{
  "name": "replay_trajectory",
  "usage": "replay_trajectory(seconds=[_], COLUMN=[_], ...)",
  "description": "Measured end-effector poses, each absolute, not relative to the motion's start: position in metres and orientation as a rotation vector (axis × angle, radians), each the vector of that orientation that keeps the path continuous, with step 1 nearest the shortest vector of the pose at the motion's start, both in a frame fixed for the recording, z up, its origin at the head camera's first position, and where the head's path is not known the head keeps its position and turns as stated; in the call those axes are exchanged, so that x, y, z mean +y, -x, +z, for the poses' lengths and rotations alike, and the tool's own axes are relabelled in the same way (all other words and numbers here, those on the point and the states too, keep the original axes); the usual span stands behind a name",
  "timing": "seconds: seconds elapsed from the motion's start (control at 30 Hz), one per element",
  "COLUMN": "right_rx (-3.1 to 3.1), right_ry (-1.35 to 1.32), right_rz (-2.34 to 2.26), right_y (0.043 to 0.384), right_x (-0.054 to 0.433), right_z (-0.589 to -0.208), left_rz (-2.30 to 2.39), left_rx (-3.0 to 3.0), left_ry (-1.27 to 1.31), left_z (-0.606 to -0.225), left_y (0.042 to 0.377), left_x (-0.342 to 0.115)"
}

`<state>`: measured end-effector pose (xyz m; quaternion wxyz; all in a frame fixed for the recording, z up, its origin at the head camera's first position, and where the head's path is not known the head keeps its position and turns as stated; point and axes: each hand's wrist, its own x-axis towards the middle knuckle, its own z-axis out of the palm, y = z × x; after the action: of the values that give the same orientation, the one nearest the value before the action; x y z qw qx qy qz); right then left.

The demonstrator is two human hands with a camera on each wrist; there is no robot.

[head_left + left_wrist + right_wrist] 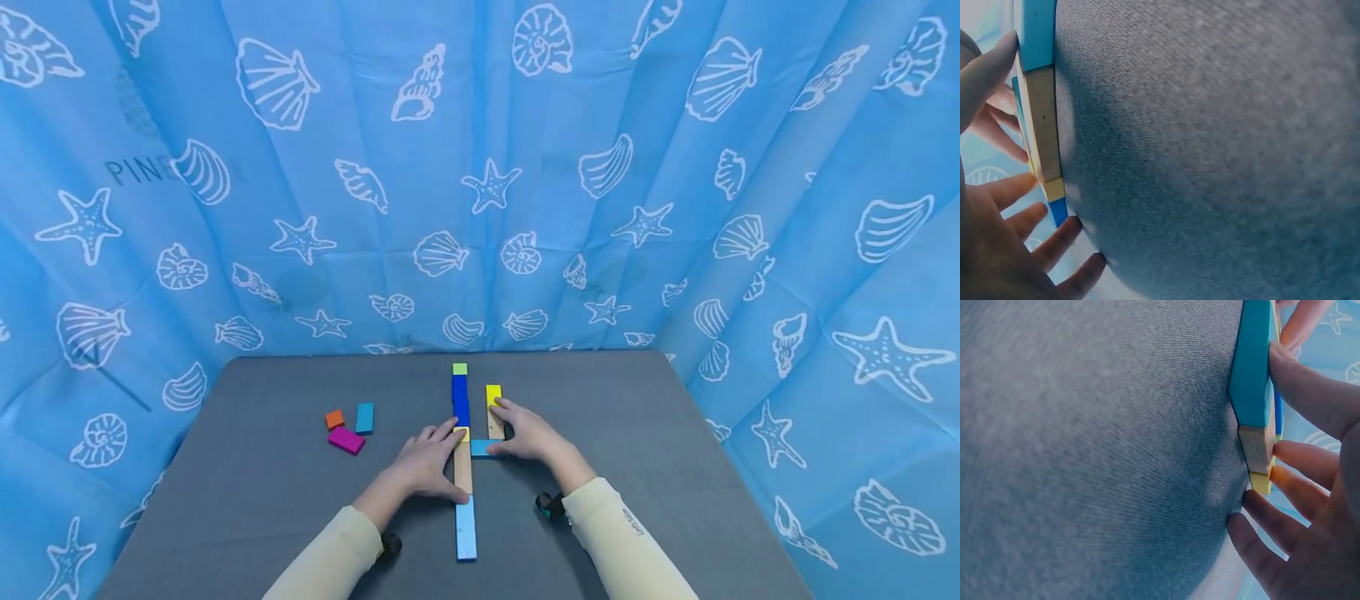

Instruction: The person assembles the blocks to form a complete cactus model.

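Observation:
A long straight row of blocks runs away from me in the head view: a light blue block, a plain wooden block, a small yellow block, dark blue and a green end piece. My left hand touches this row, thumb near the light blue and wooden joint, fingertips by the yellow piece. Off its right side juts a blue block; a wooden block and yellow block extend away from that. With fingers spread, my right hand touches this branch, thumb on the blue block.
Left of the row, an orange block, a magenta block and a teal block lie loose on the grey table. A blue shell-patterned curtain stands behind the table and along its sides.

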<state>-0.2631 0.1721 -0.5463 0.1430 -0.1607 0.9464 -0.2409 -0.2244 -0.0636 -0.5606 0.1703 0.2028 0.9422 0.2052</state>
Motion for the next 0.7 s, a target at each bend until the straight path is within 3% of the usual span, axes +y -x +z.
replay_trajectory(seconds=[0.27, 0.7], right_rx=[2.704, 2.702], right_ry=[0.439, 0.465], right_rz=[-0.731, -0.717], right_y=[0.262, 0.264], right_x=[0.172, 0.173], right_z=[-0.547, -0.545], left_rz=[0.877, 1.372], left_rx=[2.741, 2.816], left_ry=[-0.588, -0.275], left_z=[-0.565, -0.550], left_y=[0.221, 0.211], left_x=[-0.088, -0.156])
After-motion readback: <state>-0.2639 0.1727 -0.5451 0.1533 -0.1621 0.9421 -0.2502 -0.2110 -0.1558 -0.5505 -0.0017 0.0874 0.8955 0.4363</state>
